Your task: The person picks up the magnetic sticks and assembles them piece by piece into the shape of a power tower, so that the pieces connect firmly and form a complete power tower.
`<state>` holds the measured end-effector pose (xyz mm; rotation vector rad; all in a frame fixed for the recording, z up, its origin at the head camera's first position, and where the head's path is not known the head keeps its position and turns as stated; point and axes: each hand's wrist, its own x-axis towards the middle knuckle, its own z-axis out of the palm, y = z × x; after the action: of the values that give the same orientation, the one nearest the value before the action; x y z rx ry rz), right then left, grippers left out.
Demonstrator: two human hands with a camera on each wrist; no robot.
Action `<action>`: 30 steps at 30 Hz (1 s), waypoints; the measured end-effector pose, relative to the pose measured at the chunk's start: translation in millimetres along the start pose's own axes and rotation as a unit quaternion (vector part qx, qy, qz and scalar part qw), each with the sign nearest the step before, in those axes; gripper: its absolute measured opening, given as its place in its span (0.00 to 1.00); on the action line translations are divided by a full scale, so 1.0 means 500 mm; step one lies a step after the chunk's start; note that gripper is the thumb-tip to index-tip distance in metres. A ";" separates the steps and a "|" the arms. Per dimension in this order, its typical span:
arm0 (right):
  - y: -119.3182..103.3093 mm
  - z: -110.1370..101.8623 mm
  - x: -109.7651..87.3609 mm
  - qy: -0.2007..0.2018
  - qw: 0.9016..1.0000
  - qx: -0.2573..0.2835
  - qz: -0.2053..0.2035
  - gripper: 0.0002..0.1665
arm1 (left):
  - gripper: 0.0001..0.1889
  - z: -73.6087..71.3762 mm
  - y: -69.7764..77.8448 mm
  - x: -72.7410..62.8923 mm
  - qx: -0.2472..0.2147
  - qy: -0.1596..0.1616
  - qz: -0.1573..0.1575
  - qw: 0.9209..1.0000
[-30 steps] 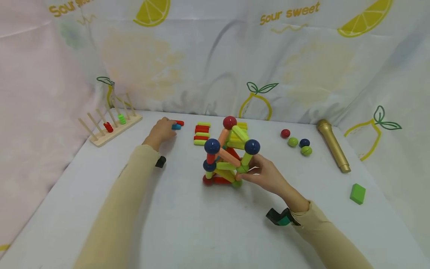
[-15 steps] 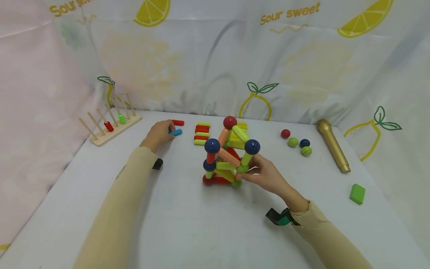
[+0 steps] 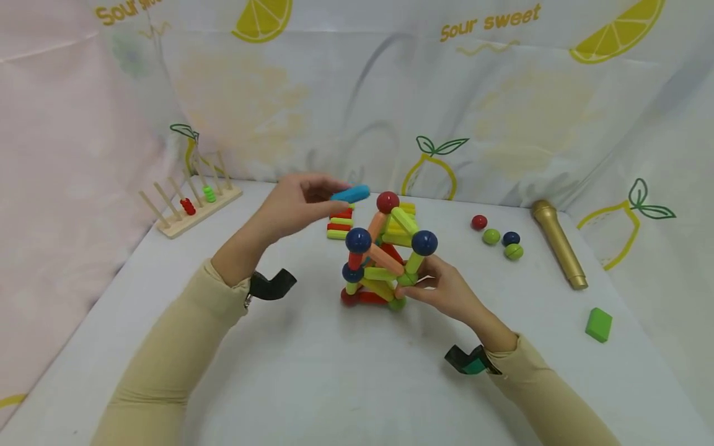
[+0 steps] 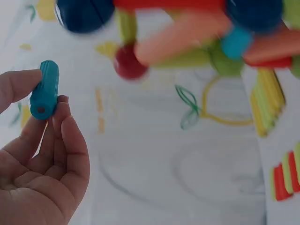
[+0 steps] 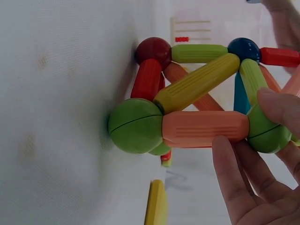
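Between thumb and fingertips my left hand (image 3: 292,201) pinches a blue magnetic rod (image 3: 351,194), held in the air just left of the structure's red top ball (image 3: 387,202). The left wrist view shows the blue rod (image 4: 45,90) end-on, with a small dark spot in its tip. A tall structure (image 3: 385,272) of coloured rods and balls stands upright on the table. Low on its right side, my right hand (image 3: 446,288) grips it at a green ball (image 5: 268,129); in the right wrist view, fingers also touch an orange rod (image 5: 205,129). Its far side is partly hidden.
Red and lime rods (image 3: 339,226) lie behind the structure, with yellow rods (image 3: 407,209) beside them. Several loose balls (image 3: 491,236), a gold toy microphone (image 3: 559,244) and a green block (image 3: 599,324) are at right. A wooden peg rack (image 3: 201,214) stands at back left.
My left hand has picked up the blue rod from the table's back left, lifted it and carried it right towards the structure's top. My right hand keeps its hold; the head view shifted slightly.
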<state>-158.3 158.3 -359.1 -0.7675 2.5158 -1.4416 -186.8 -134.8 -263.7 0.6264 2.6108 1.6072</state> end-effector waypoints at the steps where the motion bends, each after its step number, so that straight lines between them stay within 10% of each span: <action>1: 0.000 0.000 0.000 0.001 1.000 0.001 0.000 0.24 | 0.17 0.015 0.023 -0.004 0.005 -0.015 0.029 0.999; 6: 0.006 0.002 0.004 0.002 1.000 0.005 -0.009 0.25 | 0.14 0.081 0.075 -0.014 0.071 -0.061 0.100 0.991; 20: 0.000 -0.001 -0.002 0.000 1.000 0.006 -0.008 0.23 | 0.13 0.112 0.048 -0.013 0.105 -0.084 0.078 0.988; 25: 0.003 -0.001 -0.001 -0.001 1.000 0.006 -0.008 0.23 | 0.19 0.071 0.017 -0.009 0.048 -0.073 0.086 0.992; 30: 0.004 0.000 -0.001 0.001 1.000 0.003 -0.006 0.22 | 0.17 -0.015 -0.105 0.037 0.041 0.005 0.046 0.998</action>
<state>-158.4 159.4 -361.0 -0.7814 2.5113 -1.4553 -222.6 -155.7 -301.8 0.7545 2.7047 1.5358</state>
